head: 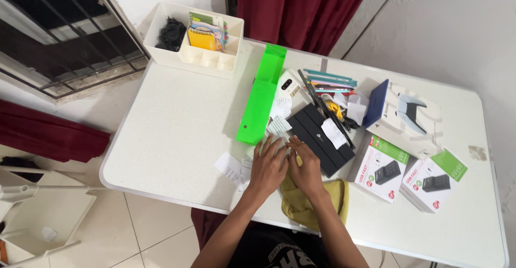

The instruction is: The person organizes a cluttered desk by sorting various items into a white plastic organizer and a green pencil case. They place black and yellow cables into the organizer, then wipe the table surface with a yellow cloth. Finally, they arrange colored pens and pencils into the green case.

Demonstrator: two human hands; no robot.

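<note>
My left hand (267,167) and my right hand (306,166) lie side by side, fingers spread, near the front edge of the white table (177,133). Both press on small paper slips and a yellow-green cloth (298,203) that hangs over the table edge. Whether either hand grips anything is unclear. A flat black box (317,133) with a paper slip on it lies just beyond my right fingertips. A long green box (262,94) stands left of it, past my left fingers. More white paper slips (228,166) lie left of my left hand.
A white organiser tray (194,55) with cables and cards sits at the far left corner. A white phone (290,87), pens (329,80), a game controller box (400,112) and two white-and-green charger boxes (380,167) (434,179) crowd the right side. Dark red curtains hang behind.
</note>
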